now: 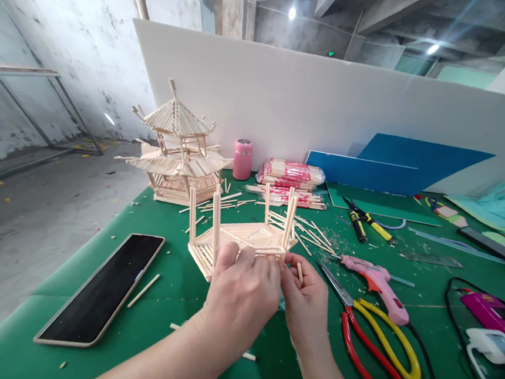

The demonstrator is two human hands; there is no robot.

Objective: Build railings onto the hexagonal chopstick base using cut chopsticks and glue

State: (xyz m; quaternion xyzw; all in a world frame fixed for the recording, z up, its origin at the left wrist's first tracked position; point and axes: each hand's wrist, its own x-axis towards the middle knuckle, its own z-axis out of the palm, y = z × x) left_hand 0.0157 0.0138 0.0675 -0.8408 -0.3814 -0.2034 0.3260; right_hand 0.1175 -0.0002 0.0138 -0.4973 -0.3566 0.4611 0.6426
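A stick frame (235, 233) with a flat slatted base and upright posts stands in the middle of the green table. My left hand (244, 283) is closed on its near edge, fingers bent over the rail and hiding part of it. At the near right corner of the frame, my right hand (306, 288) has its thumb and finger pinched together, with a short wooden stick (300, 273) held against the other fingers. Behind to the left is a finished-looking stick pagoda (176, 147) with tiered roofs.
A phone (102, 288) lies at left. Scissors (375, 348), a pink glue gun (377, 281) and pliers (368, 223) are at right. Behind stand a pink bottle (242, 160), bagged sticks (291, 174) and blue boards (414, 162). Loose sticks (314, 233) lie beyond the frame.
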